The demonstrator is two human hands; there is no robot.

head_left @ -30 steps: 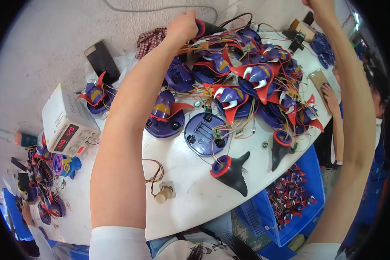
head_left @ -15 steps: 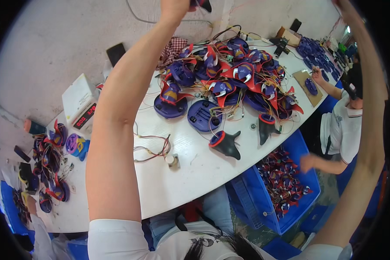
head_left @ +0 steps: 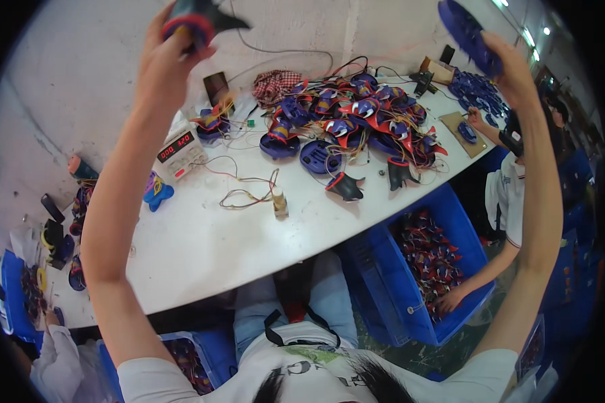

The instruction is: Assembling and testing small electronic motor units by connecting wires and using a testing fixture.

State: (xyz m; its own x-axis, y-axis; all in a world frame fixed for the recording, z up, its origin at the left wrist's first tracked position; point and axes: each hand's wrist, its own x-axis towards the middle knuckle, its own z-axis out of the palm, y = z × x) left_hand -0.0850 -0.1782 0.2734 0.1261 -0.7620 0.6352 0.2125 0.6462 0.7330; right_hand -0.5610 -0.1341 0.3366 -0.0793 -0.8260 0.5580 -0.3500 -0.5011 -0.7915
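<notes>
Both my arms are raised high above a white table. My left hand grips a dark toy part with a red ring and a black fin near the top edge. My right hand holds a dark blue round shell piece at the upper right. Below them, on the far side of the table, lies a heap of blue, red and black toy parts with wires. Two black finned parts stand apart in front of the heap.
A white power supply with a red display sits at the left with loose wires. A blue bin of parts stands by my right side. Another person reaches a hand into it. More parts lie at the left edge.
Both hands have lifted up off the heap, each carrying a part. My view has tilted down, showing my lap and the blue bin.
</notes>
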